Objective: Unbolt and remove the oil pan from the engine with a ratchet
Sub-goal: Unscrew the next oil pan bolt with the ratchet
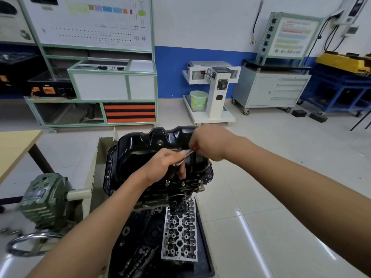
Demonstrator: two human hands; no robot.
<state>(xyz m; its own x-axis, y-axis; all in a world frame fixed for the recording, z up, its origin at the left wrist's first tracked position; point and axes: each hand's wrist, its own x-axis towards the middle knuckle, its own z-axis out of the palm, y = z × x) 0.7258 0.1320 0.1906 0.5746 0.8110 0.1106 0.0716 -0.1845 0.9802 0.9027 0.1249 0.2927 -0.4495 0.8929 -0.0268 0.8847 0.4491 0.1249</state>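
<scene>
**Q:** Where is the oil pan?

**A:** The oil pan (138, 145) is a glossy black pan in the middle of the frame. It sits on top of the upturned engine (154, 194), with a flange running round its edge. Several bolts (183, 184) stand in the near edge of that flange.

**Q:** What are the hands doing?

**A:** Both bare forearms reach in from the bottom of the frame and meet over the pan's right half. The left hand (164, 166) is at the centre, with its fingers curled round the lower end of a silver ratchet (186, 155). Its fingertips point down toward the near flange. The right hand (208, 145), just above and to the right, is clenched round the tool's upper end, where a bit of red shows. The socket end is hidden under the left hand.

**Q:** What lies below the pan?

**A:** A black oil filter (177, 203) sticks out from the engine toward the camera. Below it a silver cylinder head (179, 237) lies in a dark tray (206, 257).

**Q:** And around it?

**A:** A green gearbox (44, 199) with a steel handwheel (30, 243) is at lower left. A wooden tabletop (14, 145) is at the left edge. A white stand (213, 93) with a green bucket (198, 100) stands against the blue-and-white wall at upper centre.
</scene>
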